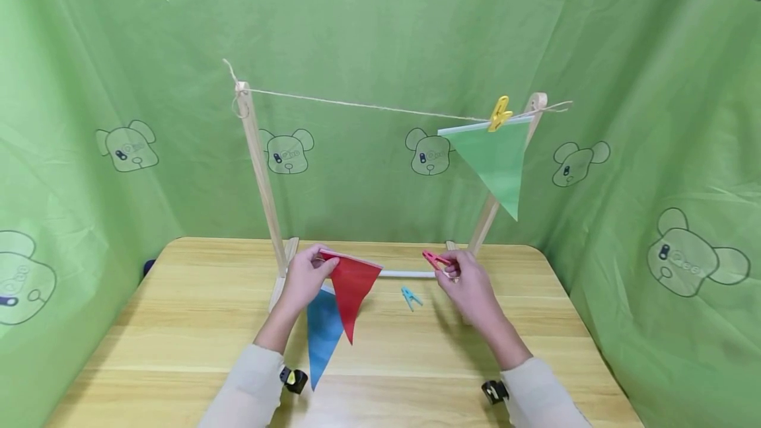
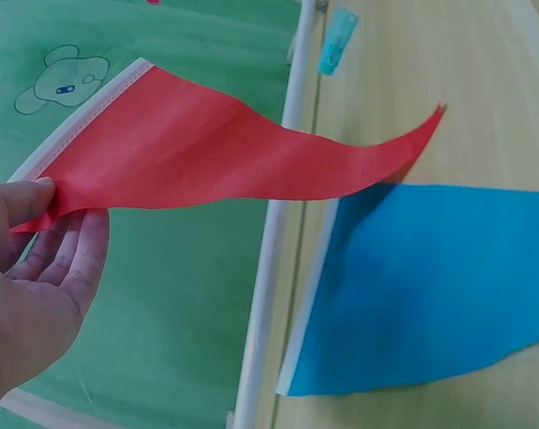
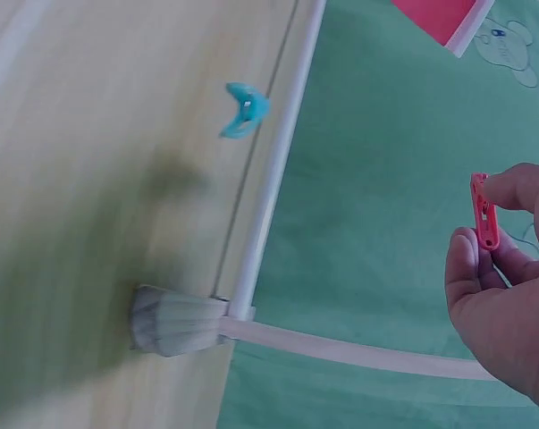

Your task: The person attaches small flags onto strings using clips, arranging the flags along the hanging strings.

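Observation:
My left hand (image 1: 307, 277) pinches a red triangular pennant (image 1: 355, 281) at one end of its white-edged top, and the pennant's tip hangs free. Below it on the table lies a blue pennant (image 1: 323, 330), partly covered by the red one in the head view. A red clothespin (image 3: 485, 213) is held between the thumb and fingers of my right hand (image 1: 470, 284). On the table between the hands sits a light-blue clothespin (image 1: 411, 297). A green pennant (image 1: 496, 160) hangs from the string (image 1: 362, 105) near its right end, clipped by a yellow clothespin (image 1: 500, 114).
Two wooden posts, the left post (image 1: 259, 174) and the right post (image 1: 484, 222), carry the string above the table's back. A white bar (image 1: 409, 274) runs low between them. Green printed cloth (image 1: 357, 32) surrounds the wooden table (image 1: 404, 375).

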A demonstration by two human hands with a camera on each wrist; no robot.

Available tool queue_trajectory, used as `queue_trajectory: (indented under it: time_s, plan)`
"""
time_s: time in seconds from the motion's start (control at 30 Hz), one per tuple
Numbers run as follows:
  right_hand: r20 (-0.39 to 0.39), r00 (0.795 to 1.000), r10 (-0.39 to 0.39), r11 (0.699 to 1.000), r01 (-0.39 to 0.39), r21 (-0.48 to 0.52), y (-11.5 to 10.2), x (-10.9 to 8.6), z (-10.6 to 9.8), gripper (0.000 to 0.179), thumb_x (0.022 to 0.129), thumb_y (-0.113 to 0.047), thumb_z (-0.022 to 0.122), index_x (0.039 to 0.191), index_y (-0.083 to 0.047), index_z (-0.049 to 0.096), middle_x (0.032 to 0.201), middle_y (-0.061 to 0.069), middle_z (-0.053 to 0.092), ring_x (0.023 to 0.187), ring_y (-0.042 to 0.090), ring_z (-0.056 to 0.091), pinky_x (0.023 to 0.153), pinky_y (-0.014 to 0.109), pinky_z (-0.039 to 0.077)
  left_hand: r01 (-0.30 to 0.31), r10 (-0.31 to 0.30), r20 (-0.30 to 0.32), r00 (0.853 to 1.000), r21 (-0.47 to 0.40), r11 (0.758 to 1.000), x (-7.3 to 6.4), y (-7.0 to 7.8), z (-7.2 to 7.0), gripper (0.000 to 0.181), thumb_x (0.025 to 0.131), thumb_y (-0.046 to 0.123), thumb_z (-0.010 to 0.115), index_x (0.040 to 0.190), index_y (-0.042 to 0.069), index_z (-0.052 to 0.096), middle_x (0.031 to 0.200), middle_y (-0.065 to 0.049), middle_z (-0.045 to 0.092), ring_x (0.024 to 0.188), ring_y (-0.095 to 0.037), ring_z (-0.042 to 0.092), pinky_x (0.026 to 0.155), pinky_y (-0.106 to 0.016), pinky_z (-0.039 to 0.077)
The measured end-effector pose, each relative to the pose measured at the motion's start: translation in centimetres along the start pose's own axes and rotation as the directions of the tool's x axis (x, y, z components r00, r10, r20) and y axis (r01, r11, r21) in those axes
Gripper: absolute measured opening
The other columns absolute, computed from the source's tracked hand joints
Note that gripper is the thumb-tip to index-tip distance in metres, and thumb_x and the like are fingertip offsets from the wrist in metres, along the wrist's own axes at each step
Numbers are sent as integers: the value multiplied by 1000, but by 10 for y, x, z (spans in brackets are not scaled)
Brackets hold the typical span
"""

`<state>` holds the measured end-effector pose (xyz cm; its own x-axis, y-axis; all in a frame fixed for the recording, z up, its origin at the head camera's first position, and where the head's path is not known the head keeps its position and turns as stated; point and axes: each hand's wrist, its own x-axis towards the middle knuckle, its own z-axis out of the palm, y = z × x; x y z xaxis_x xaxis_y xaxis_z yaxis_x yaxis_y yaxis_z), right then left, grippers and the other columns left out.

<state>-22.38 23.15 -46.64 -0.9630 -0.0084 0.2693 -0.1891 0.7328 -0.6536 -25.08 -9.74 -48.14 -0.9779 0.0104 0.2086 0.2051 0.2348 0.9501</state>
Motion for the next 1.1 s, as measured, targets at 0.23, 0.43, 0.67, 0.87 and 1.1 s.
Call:
queue_trajectory:
  time_s: [0.23, 0.43, 0.67, 0.87, 1.1]
  plan:
    - [-45, 999, -30, 999, 31, 21, -15, 4, -9, 37, 90, -9, 76, 124, 1, 63, 110, 14, 64, 96, 24, 63, 82, 30, 57, -22, 22, -12, 1000, -56, 998, 8, 14, -5, 14, 93, 3, 75, 105, 0, 71, 99, -20, 72, 79, -19, 70, 71, -26, 62]
    - [-50, 995, -86, 996, 87, 13, -25, 8, -15, 34, 93, -10, 74, 123, 1, 64, 110, 16, 63, 96, 24, 63, 85, 36, 59, -49, 48, -13, 999, -81, 995, 14, 25, -10, 14, 93, 2, 74, 106, -3, 71, 100, -23, 73, 81, -22, 72, 72, -23, 62]
    - [-65, 991, -121, 992, 122, 16, -36, 13, -23, 33, 94, -11, 74, 122, 1, 64, 110, 15, 63, 95, 25, 63, 86, 41, 59, -43, 43, -4, 999, -102, 994, 18, 34, -12, 14, 95, 4, 73, 107, -3, 70, 101, -23, 73, 83, -22, 73, 74, -27, 63]
    - [-74, 986, -152, 988, 154, 11, -42, 17, -26, 34, 93, -10, 75, 123, 2, 64, 110, 16, 63, 95, 26, 63, 86, 45, 60, -54, 54, 2, 999, -94, 994, 23, 41, -13, 14, 95, 7, 73, 107, -1, 71, 100, -22, 72, 82, -22, 71, 76, -31, 64]
    - [-87, 983, -163, 986, 164, 0, -50, 24, -30, 33, 92, -10, 75, 121, 2, 64, 108, 12, 62, 94, 25, 63, 85, 42, 59, -77, 77, 1, 997, -111, 991, 27, 49, -15, 14, 96, 6, 72, 107, -2, 70, 101, -22, 71, 82, -22, 69, 73, -25, 62]
